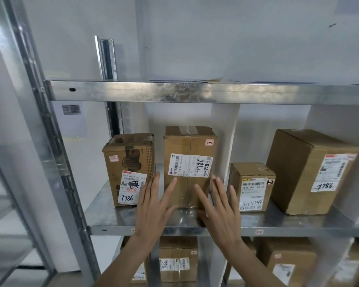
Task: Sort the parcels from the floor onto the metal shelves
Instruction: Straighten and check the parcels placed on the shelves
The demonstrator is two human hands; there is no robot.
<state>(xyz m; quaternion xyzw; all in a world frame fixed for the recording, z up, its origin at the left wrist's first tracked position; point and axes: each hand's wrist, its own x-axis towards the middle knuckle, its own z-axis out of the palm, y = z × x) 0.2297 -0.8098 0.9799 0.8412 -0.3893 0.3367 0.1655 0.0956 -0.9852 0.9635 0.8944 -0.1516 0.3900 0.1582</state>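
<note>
A tall cardboard parcel (pixel 189 148) with a white label marked 7786 stands upright on the middle metal shelf (pixel 112 216). My left hand (pixel 155 206) lies flat with straight fingers against the parcel's lower left front. My right hand (pixel 220 206) has straight, spread fingers at the parcel's lower right front corner. Neither hand grips it. A shorter taped parcel (pixel 129 160), also marked 7786, stands just to its left.
To the right stand a small parcel (pixel 251 187) and a large parcel (pixel 309 170) on the same shelf. An upper shelf beam (pixel 174 92) runs overhead. More parcels (pixel 178 259) fill the shelf below. A metal upright (pixel 50 141) frames the left side.
</note>
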